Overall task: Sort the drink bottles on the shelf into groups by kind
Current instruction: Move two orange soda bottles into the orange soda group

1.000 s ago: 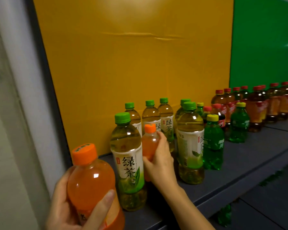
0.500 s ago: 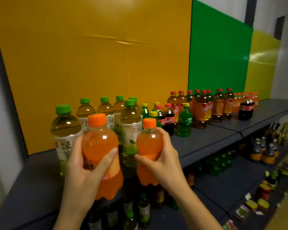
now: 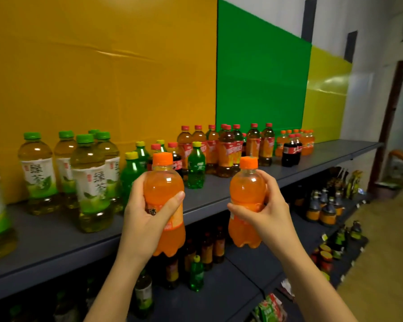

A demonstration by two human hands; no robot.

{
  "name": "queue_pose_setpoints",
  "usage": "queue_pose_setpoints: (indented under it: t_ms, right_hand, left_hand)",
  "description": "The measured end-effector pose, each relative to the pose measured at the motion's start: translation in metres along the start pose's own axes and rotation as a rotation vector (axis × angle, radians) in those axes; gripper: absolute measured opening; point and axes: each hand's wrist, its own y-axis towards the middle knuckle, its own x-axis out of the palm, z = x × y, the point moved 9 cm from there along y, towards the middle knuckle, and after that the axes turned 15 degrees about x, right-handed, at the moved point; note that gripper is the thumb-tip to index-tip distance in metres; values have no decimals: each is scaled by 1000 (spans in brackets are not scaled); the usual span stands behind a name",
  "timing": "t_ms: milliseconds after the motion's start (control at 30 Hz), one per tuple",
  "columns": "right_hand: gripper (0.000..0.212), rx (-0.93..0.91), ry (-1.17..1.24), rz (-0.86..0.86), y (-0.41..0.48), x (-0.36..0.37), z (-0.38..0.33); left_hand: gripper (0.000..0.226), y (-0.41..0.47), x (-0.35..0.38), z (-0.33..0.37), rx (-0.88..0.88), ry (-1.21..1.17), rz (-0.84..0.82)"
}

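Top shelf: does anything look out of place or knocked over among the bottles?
Nothing is tipped or spilled, but kinds are mixed: two dark cola bottles stand in front of the orange sodas at the far end, and another cola sits among the green soda bottles.

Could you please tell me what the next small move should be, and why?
Probably carry both rightward: the left hand and right hand each grip an orange soda bottle off the shelf, and matching orange bottles stand grouped at its far right.
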Motion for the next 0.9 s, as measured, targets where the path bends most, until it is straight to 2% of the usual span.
queue_pose_setpoints:
  t_ms: [233, 367, 467, 533, 900]
  right_hand:
    - [79, 40, -20, 121, 55, -88, 43]
    - [72, 62, -22, 189, 102, -138, 77]
    - [70, 75, -30, 235, 147, -176, 95]
    - [68, 76, -35, 245, 176, -200, 105]
    - [73, 112, 0, 290, 297, -332, 177]
  left_hand:
    - [51, 21, 104, -42, 8, -36, -46]
    - [53, 41, 176, -76, 21, -65, -81]
    - [67, 64, 235, -105, 7, -91, -111]
    - [74, 78, 275, -119, 1, -115, -133]
    - [71, 118, 479, -174, -32, -231, -238]
